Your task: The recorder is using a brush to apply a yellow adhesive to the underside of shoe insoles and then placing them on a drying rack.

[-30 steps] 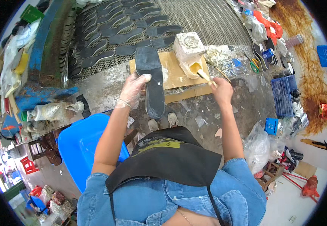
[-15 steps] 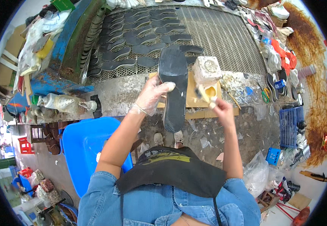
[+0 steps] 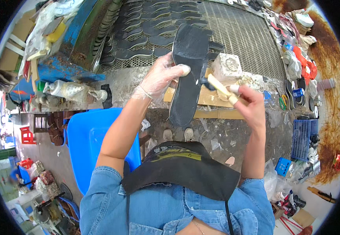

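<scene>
At four o'clock, a small blue box [image 3: 283, 167] bears pale printed characters. At six o'clock, the black apron [image 3: 181, 174] carries a yellow-green print [image 3: 178, 154], unclear as lettering. Near three o'clock, a blue can [image 3: 298, 92] shows whitish markings too small to read.

Left hand [image 3: 160, 78]: fingers partly hidden behind black sole [image 3: 189, 70]
Brush [image 3: 219, 85]: contact with sole unclear
Mesh surface [image 3: 240, 33]: cut off above

Soles [image 3: 160, 40] lie on mesh [image 3: 240, 31]; brush [image 3: 218, 85] right of held sole [image 3: 189, 90].
</scene>
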Demonstrator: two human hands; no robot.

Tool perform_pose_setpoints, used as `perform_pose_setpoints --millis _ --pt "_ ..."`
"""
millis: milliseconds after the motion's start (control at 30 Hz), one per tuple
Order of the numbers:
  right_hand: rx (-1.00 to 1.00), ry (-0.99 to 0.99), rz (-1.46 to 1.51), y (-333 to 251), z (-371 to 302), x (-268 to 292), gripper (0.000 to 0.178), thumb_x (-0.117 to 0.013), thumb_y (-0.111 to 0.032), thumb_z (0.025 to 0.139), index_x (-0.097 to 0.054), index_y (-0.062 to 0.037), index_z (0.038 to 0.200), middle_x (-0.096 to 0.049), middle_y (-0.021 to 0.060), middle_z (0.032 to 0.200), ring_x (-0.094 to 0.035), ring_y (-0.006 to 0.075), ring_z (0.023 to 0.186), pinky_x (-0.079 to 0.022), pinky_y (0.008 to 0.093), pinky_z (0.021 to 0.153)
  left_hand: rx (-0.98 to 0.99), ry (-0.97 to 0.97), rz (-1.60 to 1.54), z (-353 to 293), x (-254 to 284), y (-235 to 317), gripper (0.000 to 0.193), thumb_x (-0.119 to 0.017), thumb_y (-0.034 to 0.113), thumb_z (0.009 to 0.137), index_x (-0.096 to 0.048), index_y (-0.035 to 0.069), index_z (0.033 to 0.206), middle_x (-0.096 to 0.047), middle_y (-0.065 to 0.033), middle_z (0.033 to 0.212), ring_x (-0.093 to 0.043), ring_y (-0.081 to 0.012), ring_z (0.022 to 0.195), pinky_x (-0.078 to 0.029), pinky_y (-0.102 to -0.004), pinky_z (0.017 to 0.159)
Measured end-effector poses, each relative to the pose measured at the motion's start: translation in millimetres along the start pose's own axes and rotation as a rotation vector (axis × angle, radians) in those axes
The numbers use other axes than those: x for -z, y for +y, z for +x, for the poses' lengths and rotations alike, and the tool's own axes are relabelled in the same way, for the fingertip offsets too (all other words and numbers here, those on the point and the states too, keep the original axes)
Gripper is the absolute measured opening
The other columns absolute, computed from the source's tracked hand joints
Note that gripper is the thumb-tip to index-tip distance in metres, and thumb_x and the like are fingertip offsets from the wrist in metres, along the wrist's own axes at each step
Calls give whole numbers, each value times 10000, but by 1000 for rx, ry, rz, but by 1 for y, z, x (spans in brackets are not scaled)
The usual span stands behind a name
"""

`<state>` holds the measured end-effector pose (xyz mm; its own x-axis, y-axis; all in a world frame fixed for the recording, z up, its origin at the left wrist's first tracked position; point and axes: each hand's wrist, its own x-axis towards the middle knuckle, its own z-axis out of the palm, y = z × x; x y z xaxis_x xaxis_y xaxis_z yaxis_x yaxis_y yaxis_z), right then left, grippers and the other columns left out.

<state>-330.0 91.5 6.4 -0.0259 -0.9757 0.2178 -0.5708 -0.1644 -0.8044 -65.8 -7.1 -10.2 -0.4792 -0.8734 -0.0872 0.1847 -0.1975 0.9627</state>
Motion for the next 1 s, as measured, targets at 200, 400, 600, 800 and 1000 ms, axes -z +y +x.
perform_pose_setpoints --millis 200,400,600,800,1000 --pt "-89 104 206 11 19 -14 296 -743 -79 761 -710 -22 1049 -531 -44 685 -383 38 591 -308 215 520 -35 -5 29 5 1 13 394 -675 228 791 -600 109 1158 -653 13 893 -576 -52 704 -441 -221 550" --pt "104 -16 21 -5 -7 -22 306 -749 -82 731 -716 -25 1030 -542 -5 694 -441 82 601 -328 242 536 -60 130 59 10 10 21 270 -687 215 790 -609 92 1017 -518 51 711 -430 -47 580 -365 -227 516" --pt "192 -178 -62 -17 -28 -16 281 -759 -122 725 -714 -22 983 -558 6 683 -524 93 601 -381 254 531 -88 194 -67 21 40 6 396 -679 173 807 -556 54 1164 -648 -36 944 -639 -122 821 -531 -284 720" --pt "-322 237 497 32 -10 -44 306 -711 -106 815 -640 14 1087 -583 -34 784 -466 22 612 -348 183 505 -271 361 -390 13 25 -9 415 -649 102 813 -517 64 1205 -626 -70 1076 -636 -221 952 -545 -381 816" --pt "-506 241 984 15 23 -96 408 -694 -98 824 -536 -6 1189 -589 -14 874 -396 -2 538 -265 161 410 -263 561 -600 3 2 -42 341 -638 82 826 -562 96 1158 -628 -68 1098 -626 -238 979 -519 -463 873"
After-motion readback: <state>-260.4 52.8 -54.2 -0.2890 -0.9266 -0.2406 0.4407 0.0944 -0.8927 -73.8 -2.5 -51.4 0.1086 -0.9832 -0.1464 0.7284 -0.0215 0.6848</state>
